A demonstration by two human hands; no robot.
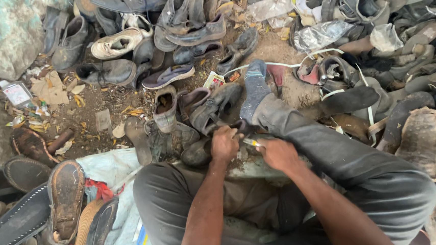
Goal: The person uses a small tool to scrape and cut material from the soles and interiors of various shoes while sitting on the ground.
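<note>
Fingers of the left hand [224, 143] curl tight over a dark, worn shoe [216, 107], knuckles up, pinning it down in front of the lap. Right hand [279, 154] sits just beside it, fingers closed round a small tool with a yellowish handle [253, 143], its tip pointing toward the left hand; exactly what the tool is, I cannot tell. Both forearms come in bare from the bottom of the head view, meeting in a narrow V over the knees.

That shoe looks scuffed and creased, dull grey-black leather, laced side sagging, lying on the ground between the hands and the outstretched right leg. Grey trousers [333, 155], rumpled cloth, and a grey-blue knitted sock [254, 86] stretch out toward the heap.

Around it: dusty brown earth [99, 102] littered with paper scraps. A cracked, mud-caked sole [65, 197] lies upturned at left on a pale woven sack [111, 168]. A white lace-up shoe [116, 43] sits in the far pile, and a blue-grey slip-on [167, 76] nearer. Crumpled clear plastic bags [319, 34] glint among the flattened black shoes at right.
</note>
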